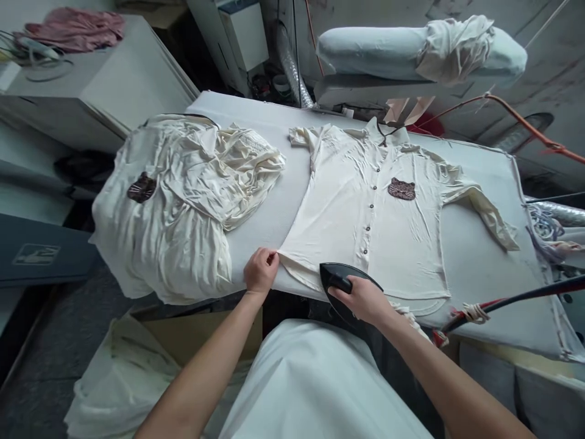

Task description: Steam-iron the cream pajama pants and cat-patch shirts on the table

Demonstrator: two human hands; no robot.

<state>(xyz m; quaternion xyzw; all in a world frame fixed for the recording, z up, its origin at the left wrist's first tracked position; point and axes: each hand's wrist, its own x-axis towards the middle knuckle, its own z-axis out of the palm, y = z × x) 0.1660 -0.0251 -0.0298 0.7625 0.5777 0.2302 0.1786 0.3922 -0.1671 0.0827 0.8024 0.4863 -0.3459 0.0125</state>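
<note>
A cream button-up shirt (338,195) with a brown cat-face patch (401,189) lies spread on the padded ironing table (479,268), collar toward the far edge. At the shirt's lower left corner, my left hand (261,269) pinches the hem. My right hand (363,299) is wrapped round the handle of a black iron (338,279), whose tip rests over the shirt's bottom edge near the table's front. The iron's underside is hidden. To the left, a rumpled heap of cream shirts (183,183) shows another cat patch (142,187).
A padded sleeve board (375,52) with a crumpled cloth (457,49) stands behind the table. A cord wrapped with string (475,312) runs in from the right. Pink cloth (77,30) lies on a cabinet at the far left; cream fabric (123,378) hangs below the front edge.
</note>
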